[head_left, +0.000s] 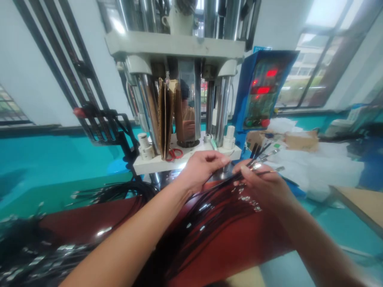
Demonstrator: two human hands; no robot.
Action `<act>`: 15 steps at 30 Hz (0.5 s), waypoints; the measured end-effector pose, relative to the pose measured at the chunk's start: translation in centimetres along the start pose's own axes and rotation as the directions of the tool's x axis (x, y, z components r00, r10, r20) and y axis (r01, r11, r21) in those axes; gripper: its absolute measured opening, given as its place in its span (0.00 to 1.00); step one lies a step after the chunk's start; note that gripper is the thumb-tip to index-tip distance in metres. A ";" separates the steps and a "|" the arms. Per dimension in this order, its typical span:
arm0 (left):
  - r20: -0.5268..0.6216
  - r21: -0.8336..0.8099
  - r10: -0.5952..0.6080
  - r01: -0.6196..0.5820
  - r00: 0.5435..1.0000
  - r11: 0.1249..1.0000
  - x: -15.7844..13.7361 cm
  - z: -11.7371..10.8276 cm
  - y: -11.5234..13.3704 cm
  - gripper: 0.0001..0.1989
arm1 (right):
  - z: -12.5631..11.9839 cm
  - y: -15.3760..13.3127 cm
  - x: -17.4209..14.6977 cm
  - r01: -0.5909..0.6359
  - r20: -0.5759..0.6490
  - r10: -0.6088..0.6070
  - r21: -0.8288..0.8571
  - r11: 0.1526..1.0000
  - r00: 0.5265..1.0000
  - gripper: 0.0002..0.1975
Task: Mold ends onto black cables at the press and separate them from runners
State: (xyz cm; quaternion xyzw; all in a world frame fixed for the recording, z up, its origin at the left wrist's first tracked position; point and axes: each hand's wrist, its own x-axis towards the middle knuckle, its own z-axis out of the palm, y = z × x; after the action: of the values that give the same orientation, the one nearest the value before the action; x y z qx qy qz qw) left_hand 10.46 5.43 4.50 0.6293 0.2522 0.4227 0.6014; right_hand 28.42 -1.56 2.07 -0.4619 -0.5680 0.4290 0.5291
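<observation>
My right hand (266, 183) is closed around a bunch of black cables (221, 184) whose metal-tipped ends stick out past its fingers. Just left of it, my left hand (203, 167) pinches thumb against fingers, with a thin dark strand, seemingly one black cable, at the fingertips. Its grip is partly blurred. Below both hands, more black cables with shiny metal ends (247, 198) spread over the red-brown tabletop (239, 239).
Ahead stands a press (179, 48) with steel columns; cardboard sheets (166, 119) and red-handled scissors (175, 154) are on its base. A blue control box (248, 91) with red displays is at right, near white bags (332, 171). Cable piles (38, 251) lie left.
</observation>
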 end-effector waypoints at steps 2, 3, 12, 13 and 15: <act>0.011 -0.019 0.031 -0.031 0.999 0.999 0.7 0.9 1.0 0.09 | 0.5 0.0 0.4 -0.022 0.007 0.022 -0.017 1.000 1.000 0.14; 0.024 -0.029 0.052 -0.051 0.998 0.998 1.0 1.4 1.6 0.10 | 0.7 0.0 0.7 -0.025 0.002 0.025 -0.018 1.000 1.000 0.14; 0.120 -0.034 0.025 -0.021 0.992 0.999 3.1 2.6 3.2 0.07 | 1.8 -0.4 1.9 0.087 0.006 -0.086 -0.060 0.994 0.996 0.13; 0.095 -0.054 -0.013 0.018 0.995 0.998 3.2 2.1 2.9 0.08 | 2.1 -0.5 1.9 0.097 0.005 -0.097 -0.075 0.992 0.995 0.13; 0.077 -0.109 -0.071 0.079 0.995 0.991 3.2 1.2 2.4 0.08 | 2.6 -0.5 2.1 0.111 0.009 -0.111 -0.084 0.990 0.994 0.12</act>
State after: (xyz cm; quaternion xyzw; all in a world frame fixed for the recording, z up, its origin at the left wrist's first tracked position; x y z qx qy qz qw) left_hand 12.67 7.04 7.61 0.5997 0.2298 0.3900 0.6599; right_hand 25.76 0.34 2.83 -0.4507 -0.6113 0.3756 0.5311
